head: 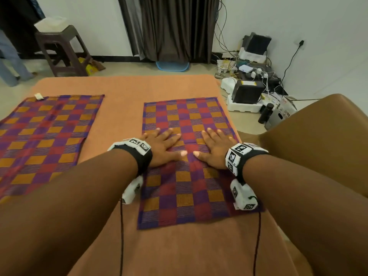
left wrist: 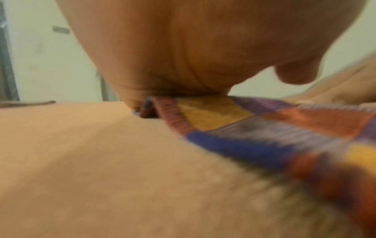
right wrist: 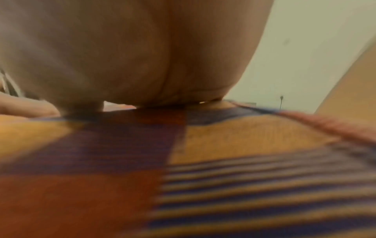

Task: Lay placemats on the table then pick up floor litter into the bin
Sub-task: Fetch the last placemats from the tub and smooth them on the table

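Head view: two checked placemats on an orange-covered counter [head: 123, 90]. Left hand [head: 163, 145] & right hand [head: 214, 149] lie flat on the right placemat [head: 185, 186], fingers straight and spread, thumbs nearly touching; left placemat [head: 43, 134] well apart. Left wrist view, blurred: palm [left wrist: 173, 56] pressing the mat's left edge [left wrist: 234, 127]. Right wrist view: palm [right wrist: 142, 56] on the mat, w/ its right edge [right wrist: 325, 127] near

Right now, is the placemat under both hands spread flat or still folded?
Spread flat. The right placemat lies open on the table, all four edges visible, with the left hand and right hand pressing palms down on it.
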